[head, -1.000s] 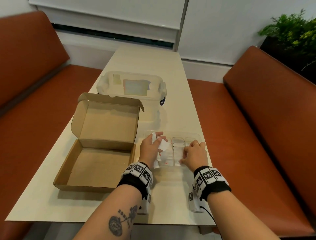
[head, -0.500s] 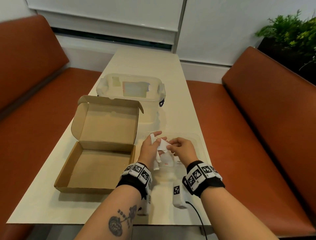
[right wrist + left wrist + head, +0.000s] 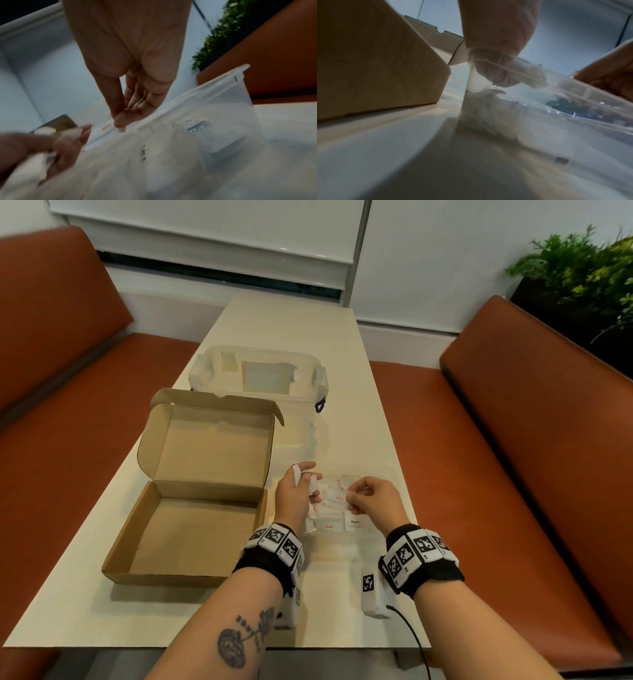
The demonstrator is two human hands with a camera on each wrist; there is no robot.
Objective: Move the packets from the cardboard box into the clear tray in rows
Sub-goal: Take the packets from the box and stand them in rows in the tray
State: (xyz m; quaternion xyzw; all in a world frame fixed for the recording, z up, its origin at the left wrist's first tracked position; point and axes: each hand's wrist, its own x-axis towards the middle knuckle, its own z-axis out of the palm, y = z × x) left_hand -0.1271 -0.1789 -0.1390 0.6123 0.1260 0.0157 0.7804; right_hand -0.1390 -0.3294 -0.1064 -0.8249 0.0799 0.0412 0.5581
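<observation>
The open cardboard box (image 3: 191, 525) lies at the left of the table, and its inside shows no packets. Right of it stands the clear tray (image 3: 394, 479), with white packets (image 3: 330, 525) lying flat in it. Over the tray's left part my left hand (image 3: 308, 484) grips a bunch of white packets (image 3: 29, 175). My right hand (image 3: 349, 499) hovers close beside it, its thumb and forefinger pinching one red-printed packet (image 3: 104, 128). In the left wrist view the left fingers (image 3: 496, 70) and their packets show blurred through the tray wall (image 3: 539, 121).
A clear lidded storage container (image 3: 257, 374) stands behind the cardboard box. Orange benches (image 3: 513, 474) flank the table, and a plant (image 3: 582, 275) is at the back right. A cable (image 3: 411, 638) hangs from my right wrist at the table's near edge.
My right hand left the right part of the tray, came over to the left hand and took hold of one packet. The left hand has stayed over the tray with its bunch.
</observation>
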